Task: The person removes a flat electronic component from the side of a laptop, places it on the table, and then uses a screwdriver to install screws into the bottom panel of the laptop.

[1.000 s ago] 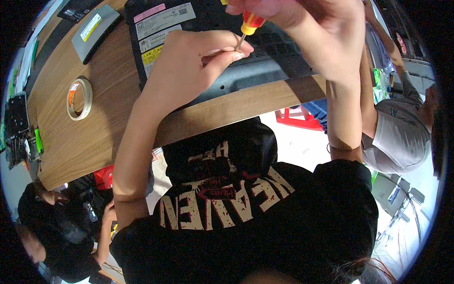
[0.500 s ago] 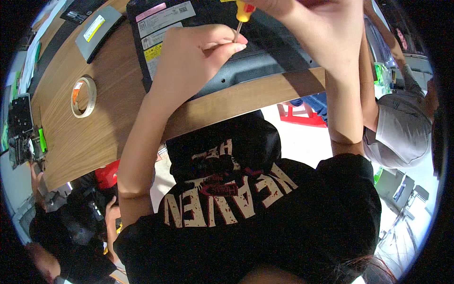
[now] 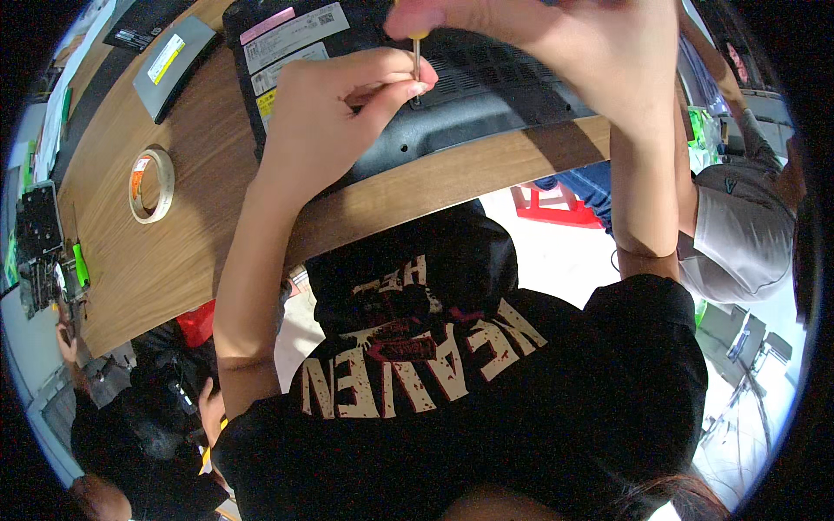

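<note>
A black laptop (image 3: 482,126) lies with its underside up at the table's near edge, showing labels, vent slots and screw holes. My right hand (image 3: 578,56) is closed above it on the handle of a screwdriver (image 3: 416,56); that handle is mostly hidden, with a bit of yellow visible. The metal shaft points down, and its lower end is at a recessed screw hole near the laptop's front edge. My left hand (image 3: 321,117) rests over the labels, thumb and forefinger pinched around the shaft just above the hole. Whether a screw sits there is too small to tell.
On the wooden table (image 3: 104,234) are a roll of masking tape (image 3: 168,187) and a flat grey block (image 3: 178,65) with a yellow label. A green-handled tool (image 3: 80,265) lies far left. Other people are at the lower left and right; a red stool (image 3: 556,208) stands beyond the edge.
The screwdriver has moved left and down and stands more upright, its lower end now at the screw hole. My right hand has shifted left with it; my left hand moved slightly left.
</note>
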A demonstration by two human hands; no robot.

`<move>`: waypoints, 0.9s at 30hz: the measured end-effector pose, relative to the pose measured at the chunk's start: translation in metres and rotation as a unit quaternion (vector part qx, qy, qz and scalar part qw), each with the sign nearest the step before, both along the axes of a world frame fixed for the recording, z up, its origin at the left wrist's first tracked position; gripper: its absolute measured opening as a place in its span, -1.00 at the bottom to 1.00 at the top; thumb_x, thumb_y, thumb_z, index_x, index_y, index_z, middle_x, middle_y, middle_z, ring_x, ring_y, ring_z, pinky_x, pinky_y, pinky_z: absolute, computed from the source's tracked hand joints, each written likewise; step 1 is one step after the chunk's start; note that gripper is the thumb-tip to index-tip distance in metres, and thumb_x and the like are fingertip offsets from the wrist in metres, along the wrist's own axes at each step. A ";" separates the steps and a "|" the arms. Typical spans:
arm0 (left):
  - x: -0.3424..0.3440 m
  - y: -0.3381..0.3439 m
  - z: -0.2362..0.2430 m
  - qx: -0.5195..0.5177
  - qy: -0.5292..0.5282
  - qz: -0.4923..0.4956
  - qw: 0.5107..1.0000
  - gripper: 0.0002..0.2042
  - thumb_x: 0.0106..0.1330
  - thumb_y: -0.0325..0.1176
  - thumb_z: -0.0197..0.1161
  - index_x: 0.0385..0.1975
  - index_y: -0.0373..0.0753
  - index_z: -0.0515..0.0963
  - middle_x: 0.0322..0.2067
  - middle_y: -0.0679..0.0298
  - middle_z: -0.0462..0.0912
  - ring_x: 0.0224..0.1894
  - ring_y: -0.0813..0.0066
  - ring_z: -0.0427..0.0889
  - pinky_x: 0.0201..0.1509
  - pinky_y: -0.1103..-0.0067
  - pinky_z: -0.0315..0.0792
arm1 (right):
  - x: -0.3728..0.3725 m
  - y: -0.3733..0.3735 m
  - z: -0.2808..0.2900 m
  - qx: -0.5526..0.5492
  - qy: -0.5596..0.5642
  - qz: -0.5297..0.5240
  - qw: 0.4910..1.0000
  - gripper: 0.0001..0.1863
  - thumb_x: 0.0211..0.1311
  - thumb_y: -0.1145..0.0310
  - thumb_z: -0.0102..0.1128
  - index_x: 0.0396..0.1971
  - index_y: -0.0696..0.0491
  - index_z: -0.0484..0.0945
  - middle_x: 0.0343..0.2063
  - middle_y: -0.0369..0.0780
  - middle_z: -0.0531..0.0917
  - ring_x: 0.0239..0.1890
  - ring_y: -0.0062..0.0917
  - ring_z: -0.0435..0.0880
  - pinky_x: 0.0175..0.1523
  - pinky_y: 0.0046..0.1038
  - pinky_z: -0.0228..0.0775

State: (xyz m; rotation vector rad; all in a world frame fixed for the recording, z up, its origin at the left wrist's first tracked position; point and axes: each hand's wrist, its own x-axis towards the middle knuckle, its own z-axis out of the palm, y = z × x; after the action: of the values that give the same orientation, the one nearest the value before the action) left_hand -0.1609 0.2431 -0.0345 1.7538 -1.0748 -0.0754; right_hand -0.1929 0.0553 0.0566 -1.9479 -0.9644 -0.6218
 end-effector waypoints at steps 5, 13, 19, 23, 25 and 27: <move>-0.007 -0.001 0.002 0.010 -0.011 0.038 0.999 -0.93 0.15 -0.45 0.28 -0.41 -0.27 0.64 -0.45 0.30 0.71 -0.53 0.62 0.65 -0.46 0.73 0.47 | -0.005 -0.003 0.005 -0.022 -0.038 -0.018 0.999 -0.77 -0.05 0.60 0.33 -0.31 0.15 0.66 -0.44 -0.23 0.68 -0.45 -0.64 0.63 -0.33 -0.64 0.50; -0.017 -0.003 0.008 0.028 0.013 0.089 0.996 -0.93 0.10 -0.43 0.33 -0.42 -0.22 0.63 -0.45 0.27 0.71 -0.45 0.57 0.71 -0.41 0.74 0.51 | 0.004 -0.011 0.016 -0.035 0.072 0.188 0.979 -0.72 0.06 0.50 0.31 -0.17 0.16 0.63 -0.38 -0.12 0.68 -0.39 -0.51 0.65 -0.26 -0.59 0.50; -0.013 -0.006 -0.001 -0.011 0.033 0.076 0.997 -0.92 0.11 -0.44 0.32 -0.40 -0.25 0.62 -0.46 0.26 0.70 -0.44 0.54 0.71 -0.37 0.70 0.54 | -0.021 -0.003 0.011 -0.122 0.013 0.016 0.992 -0.74 0.07 0.49 0.30 -0.20 0.16 0.62 -0.41 -0.14 0.67 -0.41 -0.52 0.64 -0.28 -0.59 0.48; -0.010 -0.007 -0.001 -0.026 0.063 0.048 0.997 -0.91 0.11 -0.45 0.32 -0.39 -0.25 0.62 -0.44 0.25 0.70 -0.45 0.53 0.70 -0.37 0.68 0.56 | -0.022 -0.010 0.018 -0.117 0.020 -0.001 0.993 -0.76 0.07 0.49 0.30 -0.21 0.16 0.62 -0.42 -0.15 0.67 -0.43 -0.53 0.63 -0.30 -0.58 0.46; -0.010 -0.008 0.001 0.012 0.027 0.038 0.999 -0.89 0.17 -0.46 0.30 -0.34 -0.31 0.63 -0.41 0.34 0.69 -0.42 0.78 0.58 -0.33 0.78 0.45 | -0.024 -0.017 0.025 -0.114 0.026 -0.012 0.993 -0.76 0.07 0.48 0.30 -0.22 0.15 0.62 -0.43 -0.15 0.66 -0.44 -0.53 0.62 -0.30 -0.58 0.46; -0.009 -0.009 0.004 0.014 0.010 0.039 0.999 -0.90 0.17 -0.46 0.29 -0.35 -0.31 0.64 -0.40 0.35 0.70 -0.42 0.78 0.57 -0.33 0.77 0.45 | -0.028 -0.022 0.031 -0.124 0.031 -0.022 0.992 -0.77 0.07 0.48 0.30 -0.23 0.15 0.62 -0.44 -0.16 0.66 -0.44 -0.54 0.62 -0.31 -0.58 0.45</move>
State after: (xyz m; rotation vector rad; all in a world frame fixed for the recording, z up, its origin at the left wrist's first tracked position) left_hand -0.1701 0.2345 -0.0308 1.8142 -0.9949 -0.0604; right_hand -0.2207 0.0329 0.0872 -2.1985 -1.0002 -0.4803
